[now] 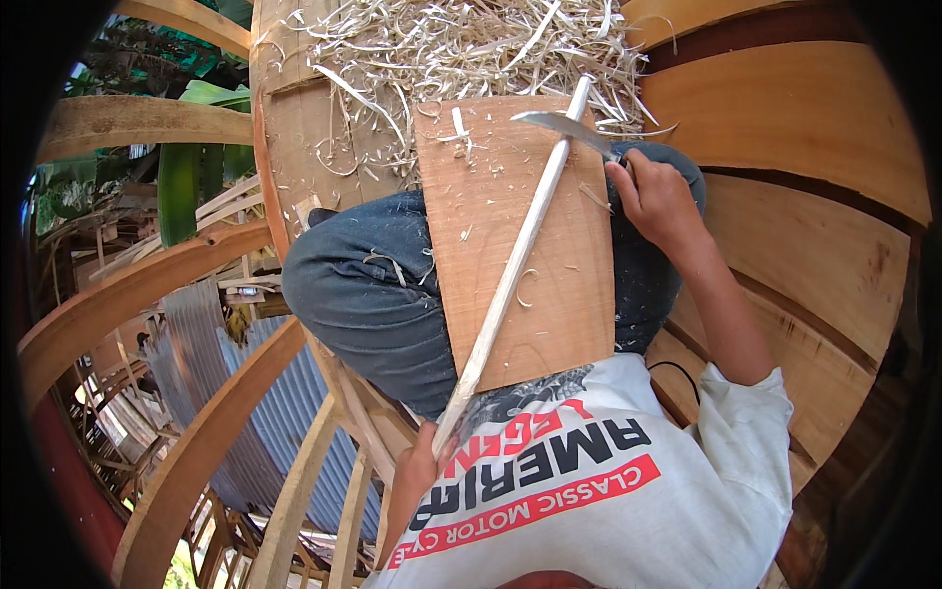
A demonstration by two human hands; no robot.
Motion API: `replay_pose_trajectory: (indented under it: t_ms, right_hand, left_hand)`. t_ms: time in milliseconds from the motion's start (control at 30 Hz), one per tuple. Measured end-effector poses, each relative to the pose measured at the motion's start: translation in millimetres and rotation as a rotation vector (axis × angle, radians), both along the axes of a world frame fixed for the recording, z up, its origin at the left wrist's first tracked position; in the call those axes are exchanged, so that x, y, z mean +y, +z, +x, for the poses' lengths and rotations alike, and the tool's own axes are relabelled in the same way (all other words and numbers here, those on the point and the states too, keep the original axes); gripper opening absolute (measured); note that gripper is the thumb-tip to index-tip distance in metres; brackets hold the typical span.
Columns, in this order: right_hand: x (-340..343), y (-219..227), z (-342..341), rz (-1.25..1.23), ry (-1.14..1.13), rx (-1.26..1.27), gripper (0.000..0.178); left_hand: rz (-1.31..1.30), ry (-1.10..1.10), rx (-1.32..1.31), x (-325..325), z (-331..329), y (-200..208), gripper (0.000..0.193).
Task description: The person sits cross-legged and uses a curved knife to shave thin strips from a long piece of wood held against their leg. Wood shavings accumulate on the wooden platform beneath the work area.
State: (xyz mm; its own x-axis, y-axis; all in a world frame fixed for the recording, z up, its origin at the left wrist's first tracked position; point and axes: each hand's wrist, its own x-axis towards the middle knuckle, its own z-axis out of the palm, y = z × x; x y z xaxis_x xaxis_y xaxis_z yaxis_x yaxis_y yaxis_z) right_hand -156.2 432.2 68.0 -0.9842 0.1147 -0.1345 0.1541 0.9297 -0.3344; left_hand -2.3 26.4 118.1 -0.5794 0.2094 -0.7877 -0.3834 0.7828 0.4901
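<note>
A pale, roughly whittled wooden stick (520, 257) slants across a flat wooden board (471, 245) that rests on my lap. My left hand (424, 463) grips the stick's near end beside my shirt. In my right hand (659, 194), closed around its handle, is a knife; the handle is mostly hidden by my fingers. The curved knife blade (567, 128) lies across the stick near its far end. Small curls and chips of wood are scattered over the board and on my jeans (365, 285).
A heap of wood shavings (481, 49) covers the plank floor (304, 137) beyond the board. Curved wooden slats (196, 393) form a railing at the left, with corrugated metal sheets (285, 393) below. Wide wooden planks (805, 245) rise at the right.
</note>
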Motion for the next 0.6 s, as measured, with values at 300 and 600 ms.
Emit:
replay_pose_trajectory:
  t_ms: [300, 600]
  right_hand:
    - [26, -17, -47, 0.101, 0.003, 0.061, 0.039]
    - [69, -19, -65, 0.040, -0.314, 0.092, 0.044]
  left_hand:
    - [0.033, 0.013, -0.019, -11, 15, -15, 0.028]
    - [0.154, 0.099, -0.066, -15, 22, -24, 0.030]
